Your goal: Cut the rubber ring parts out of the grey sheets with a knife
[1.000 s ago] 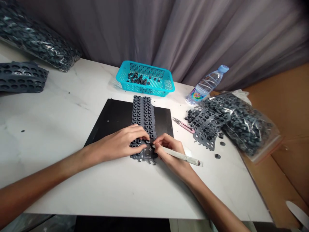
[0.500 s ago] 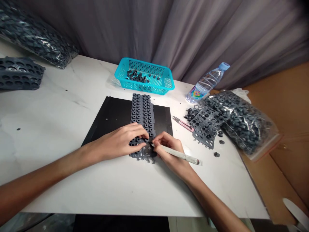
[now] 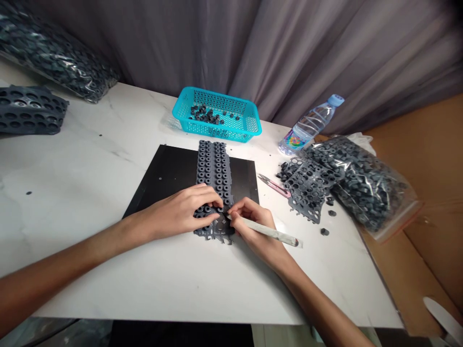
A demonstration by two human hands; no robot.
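A dark grey moulded rubber sheet [image 3: 212, 166], with rows of small ring-shaped parts, lies lengthwise over a black board [image 3: 170, 168]. My left hand [image 3: 184, 207] rests across its near part, curled fingers and thumb holding the sheet down on either side of a few parts. In my right hand [image 3: 253, 224] is a white pen-like tool [image 3: 271, 232], gripped like a pencil. Its tip is hidden at the sheet, close to my left fingertips. Round empty sockets show at the sheet's near end, whose edge is ragged.
A turquoise basket [image 3: 219, 132] holding small dark parts stands behind the board. To the right are pink thread snips [image 3: 275, 185], a perforated sheet [image 3: 307, 193], a water bottle [image 3: 311, 123] and a bag of parts [image 3: 365, 188]. Another bag [image 3: 54, 58] and sheet [image 3: 31, 110] lie left.
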